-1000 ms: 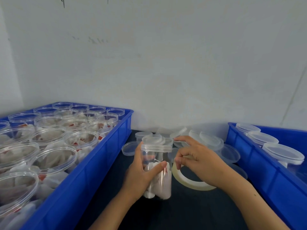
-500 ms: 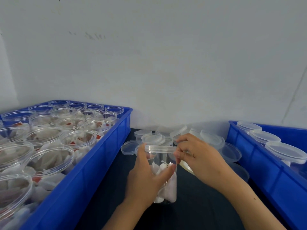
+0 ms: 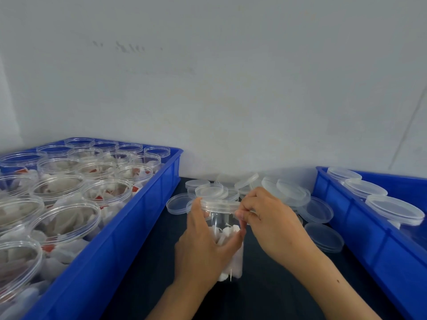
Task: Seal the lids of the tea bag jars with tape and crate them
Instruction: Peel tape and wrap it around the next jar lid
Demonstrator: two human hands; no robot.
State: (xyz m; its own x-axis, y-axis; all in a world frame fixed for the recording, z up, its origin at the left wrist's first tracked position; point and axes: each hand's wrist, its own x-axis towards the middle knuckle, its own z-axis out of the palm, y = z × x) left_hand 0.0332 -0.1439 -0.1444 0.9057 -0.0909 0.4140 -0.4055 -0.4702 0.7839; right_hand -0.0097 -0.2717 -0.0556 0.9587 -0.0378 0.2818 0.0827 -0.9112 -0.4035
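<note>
In the head view, a clear jar (image 3: 225,229) of tea bags is stood upright on the dark table (image 3: 147,262) between two blue crates. It is gripped round the body by the left hand (image 3: 203,245), thumb across the front and fingers curled behind. The right hand (image 3: 268,218) is held against the lid (image 3: 219,205) at its right edge, fingertips pinched together there — probably on a tape end, though the tape itself cannot be made out. Loose lids (image 3: 316,210) are scattered on the table behind. Open jars fill the left crate (image 3: 129,229); lidded jars stand in the right crate (image 3: 360,229).

The jar is judged light, stiff and smooth, so likely to spin or slip; it is best held round the body, as here, with pressure kept off the thin lid rim.

Compared with a second ago, the tape roll then seen under the right hand is no longer visible, and the right hand has been raised from beside the jar's shoulder to the lid — while the left hand's grip is unchanged.
</note>
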